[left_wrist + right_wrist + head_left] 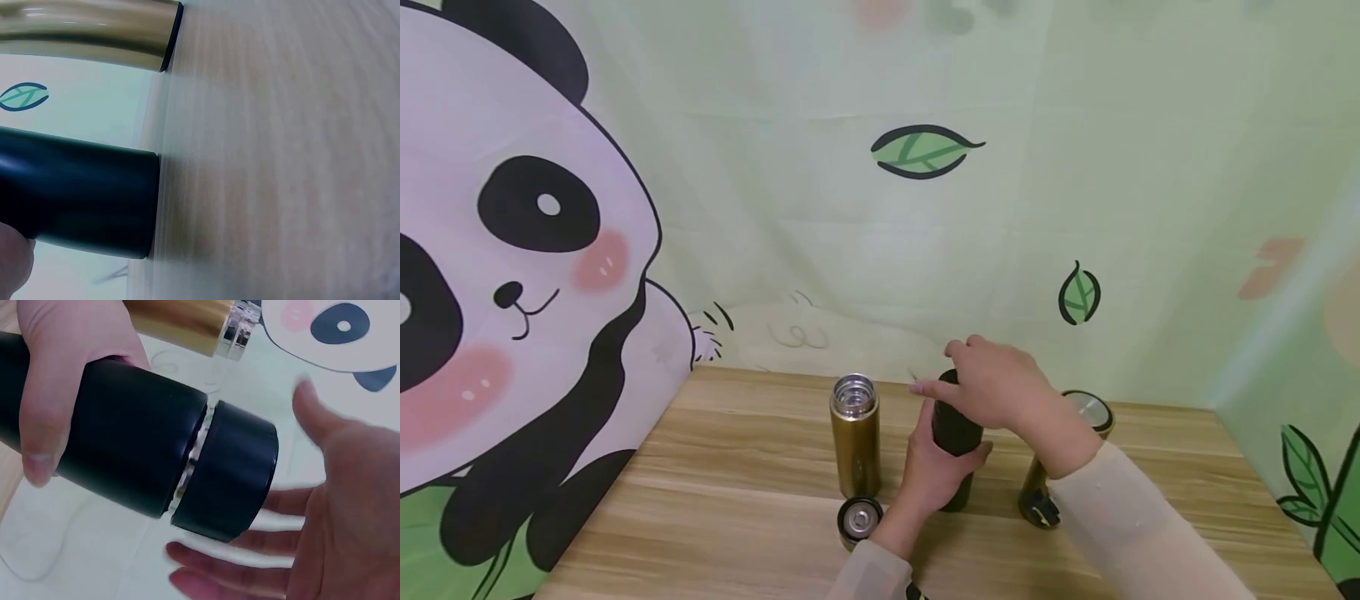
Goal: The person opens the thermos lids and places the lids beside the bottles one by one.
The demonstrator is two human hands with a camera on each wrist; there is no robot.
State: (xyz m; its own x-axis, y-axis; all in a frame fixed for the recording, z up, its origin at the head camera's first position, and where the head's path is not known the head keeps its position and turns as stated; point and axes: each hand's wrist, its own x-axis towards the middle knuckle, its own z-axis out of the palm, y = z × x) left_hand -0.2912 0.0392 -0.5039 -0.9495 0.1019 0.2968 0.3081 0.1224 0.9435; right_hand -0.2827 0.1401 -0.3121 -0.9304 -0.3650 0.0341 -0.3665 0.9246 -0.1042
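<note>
My left hand (936, 471) grips a black thermos flask (125, 437) round its body, thumb across the front in the right wrist view. The flask stands upright, its base (134, 206) down at the wooden table. Its black lid (231, 475) sits on the mouth, with a thin line of silver neck showing below it. Around the lid is my right hand (350, 487), thumb spread away and fingers extended behind it. On the left stands a gold thermos flask (856, 458) without a lid, and its black-rimmed lid (860, 519) lies in front, inner side up.
Another gold flask (1037, 479), silver-topped lid (1090, 410) on, stands to the right, partly hidden behind my right forearm. The wooden table (737, 467) backs onto a green cloth (820, 250) printed with a panda and leaves.
</note>
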